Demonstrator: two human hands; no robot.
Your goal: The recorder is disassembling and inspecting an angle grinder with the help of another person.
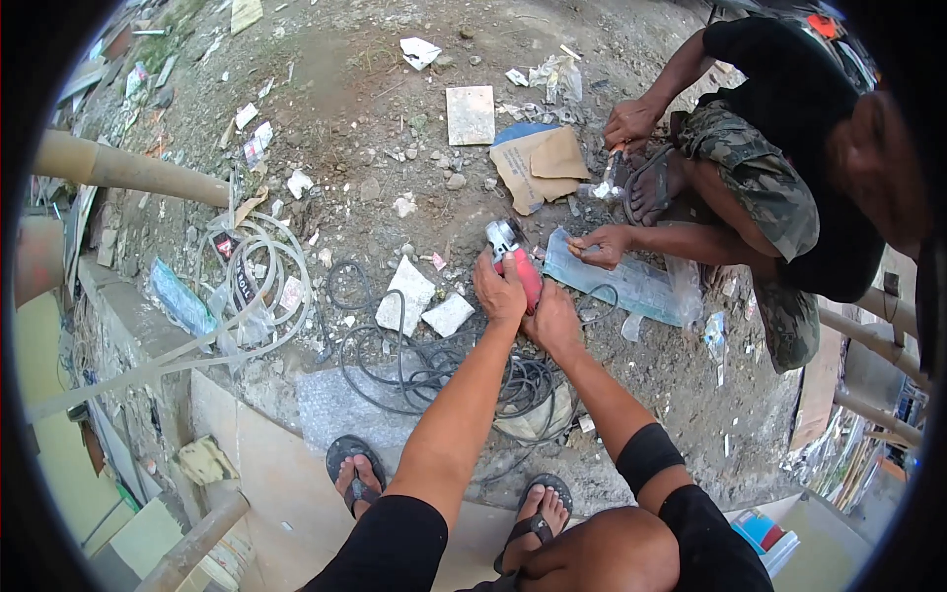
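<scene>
Both my hands are closed around a red angle grinder [531, 280] with a silver head, held low over the rubble. My left hand [500, 288] wraps the body just behind the head. Lower down, my right hand [555, 324] grips its rear end. A thin disc edge shows faintly beside the head. Black power cord [424, 370] lies in a tangled heap below my hands. Beside the grinder's right side lies a pale blue-green glass-like strip [631, 288]. A crouching person's hand [604, 247] pinches something small above it.
The person's other hand [633, 124] holds a hammer [610, 178]. Torn cardboard [543, 163], a square tile [470, 115] and broken tile pieces [405, 296] lie ahead. To the left are a coiled clear hose [296, 271] and a bamboo pole [138, 170]. Bubble wrap [345, 405] lies near my feet.
</scene>
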